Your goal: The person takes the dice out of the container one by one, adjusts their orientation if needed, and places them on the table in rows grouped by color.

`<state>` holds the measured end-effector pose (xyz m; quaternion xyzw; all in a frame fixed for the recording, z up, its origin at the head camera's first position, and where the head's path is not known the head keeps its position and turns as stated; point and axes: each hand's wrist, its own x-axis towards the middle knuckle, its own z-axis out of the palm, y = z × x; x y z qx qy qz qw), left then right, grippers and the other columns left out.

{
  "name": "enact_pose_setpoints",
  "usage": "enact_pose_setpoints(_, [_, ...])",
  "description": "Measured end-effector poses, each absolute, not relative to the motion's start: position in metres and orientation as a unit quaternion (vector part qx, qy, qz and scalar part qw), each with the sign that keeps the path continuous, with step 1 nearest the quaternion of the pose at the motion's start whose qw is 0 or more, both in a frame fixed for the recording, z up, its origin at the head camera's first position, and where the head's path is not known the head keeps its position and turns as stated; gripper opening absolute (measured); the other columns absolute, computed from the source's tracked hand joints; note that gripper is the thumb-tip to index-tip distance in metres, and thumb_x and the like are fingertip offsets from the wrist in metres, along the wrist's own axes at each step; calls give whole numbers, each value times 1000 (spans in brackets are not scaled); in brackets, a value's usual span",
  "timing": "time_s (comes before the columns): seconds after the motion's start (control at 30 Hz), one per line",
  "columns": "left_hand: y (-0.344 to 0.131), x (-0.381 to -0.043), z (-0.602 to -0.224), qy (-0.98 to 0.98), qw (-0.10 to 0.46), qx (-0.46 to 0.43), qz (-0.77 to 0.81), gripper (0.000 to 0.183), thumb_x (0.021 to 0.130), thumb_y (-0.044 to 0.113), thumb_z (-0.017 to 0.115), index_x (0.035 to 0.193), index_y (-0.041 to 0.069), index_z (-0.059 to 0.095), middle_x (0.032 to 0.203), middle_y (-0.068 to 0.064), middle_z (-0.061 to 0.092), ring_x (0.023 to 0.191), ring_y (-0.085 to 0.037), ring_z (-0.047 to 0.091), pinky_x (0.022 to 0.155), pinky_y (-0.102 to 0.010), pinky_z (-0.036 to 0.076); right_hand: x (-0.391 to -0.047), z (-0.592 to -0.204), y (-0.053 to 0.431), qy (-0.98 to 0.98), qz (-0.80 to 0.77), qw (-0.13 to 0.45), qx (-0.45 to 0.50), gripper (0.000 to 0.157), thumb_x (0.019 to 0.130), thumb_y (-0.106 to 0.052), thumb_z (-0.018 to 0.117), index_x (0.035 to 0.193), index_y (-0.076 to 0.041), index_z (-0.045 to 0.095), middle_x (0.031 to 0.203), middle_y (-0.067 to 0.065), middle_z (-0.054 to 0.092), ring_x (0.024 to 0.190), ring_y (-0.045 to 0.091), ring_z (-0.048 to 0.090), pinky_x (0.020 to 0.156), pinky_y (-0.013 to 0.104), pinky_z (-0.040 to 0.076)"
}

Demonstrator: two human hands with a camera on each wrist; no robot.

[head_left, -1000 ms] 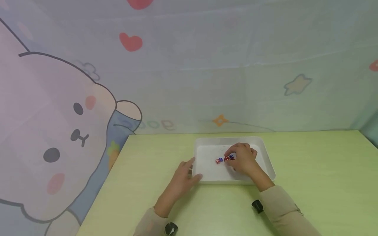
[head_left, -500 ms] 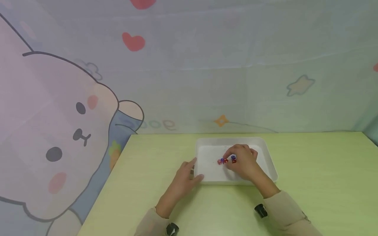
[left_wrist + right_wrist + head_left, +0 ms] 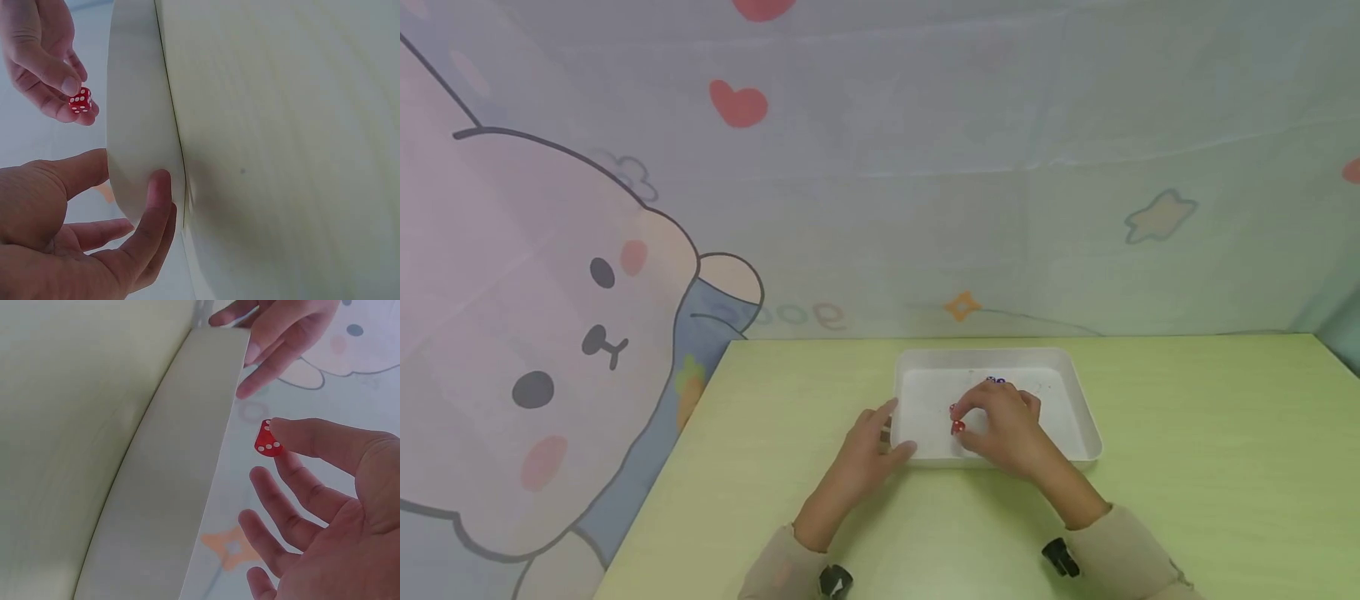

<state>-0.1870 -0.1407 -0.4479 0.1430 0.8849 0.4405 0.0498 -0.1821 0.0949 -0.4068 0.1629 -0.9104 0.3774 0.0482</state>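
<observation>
My right hand (image 3: 1003, 421) pinches a red die (image 3: 269, 440) with white pips between thumb and fingertips, over the left part of the white tray (image 3: 925, 392). The left wrist view shows the same die (image 3: 80, 100) held at the fingertips. Another red die (image 3: 952, 408) lies just beyond it, partly hidden by a finger. Blue dice (image 3: 996, 381) show behind the right hand's knuckles, partly covered. My left hand (image 3: 863, 454) holds the tray's near left corner, its thumb over the rim and its fingers against the outer wall (image 3: 140, 119).
The tray stands on a pale green tabletop (image 3: 1187, 417), with its far side near the table's back edge. A printed curtain (image 3: 880, 208) hangs behind the table. A small black device (image 3: 1060, 557) sits by the right sleeve and another black device (image 3: 835, 581) by the left.
My right hand has moved left and nearer in the tray, and now holds a red die apart from the others. Blue dice now show farther back. The left hand stays at the corner.
</observation>
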Motion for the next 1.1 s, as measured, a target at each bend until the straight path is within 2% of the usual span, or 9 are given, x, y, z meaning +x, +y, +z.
enact_pose_setpoints(0.23, [-142, -188, -450, 881, 49, 145, 447, 70, 101, 18, 73, 158, -7, 40, 131, -26, 54, 117, -41, 62, 96, -54, 56, -169, -407, 83, -915, 357, 34, 185, 14, 86, -9, 81, 89, -21, 74, 117, 5, 74, 124, 38, 63, 108, 72, 23])
enact_pose_setpoints(0.33, [-141, -189, -451, 882, 46, 147, 446, 69, 101, 17, 74, 157, -8, 41, 131, -26, 55, 117, -42, 63, 95, -53, 57, -163, -408, 78, -914, 356, 22, 193, 17, 85, -9, 83, 89, -21, 73, 120, 7, 75, 132, 40, 60, 109, 74, 22])
enact_pose_setpoints(0.47, [-141, -188, -451, 884, 42, 147, 441, 68, 100, 16, 74, 154, -9, 43, 129, -26, 56, 116, -43, 64, 96, -54, 57, -157, -407, 73, -910, 360, 5, 204, 20, 83, -8, 85, 88, -23, 73, 116, 1, 76, 138, 40, 56, 110, 74, 22])
enact_pose_setpoints(0.73, [-140, -189, -449, 885, 42, 145, 440, 68, 100, 15, 75, 154, -10, 43, 129, -27, 56, 116, -43, 63, 96, -54, 56, -152, -410, 68, -904, 361, -19, 229, 23, 81, -5, 84, 88, -23, 73, 98, -12, 70, 116, 31, 62, 109, 72, 24])
enact_pose_setpoints(1.1, [-139, -188, -446, 892, 41, 141, 428, 68, 100, 17, 75, 155, -9, 43, 129, -26, 56, 117, -43, 64, 97, -54, 56, -146, -420, 57, -885, 360, -5, 295, 20, 82, -9, 85, 93, -21, 75, 99, -13, 72, 105, 21, 62, 101, 60, 31])
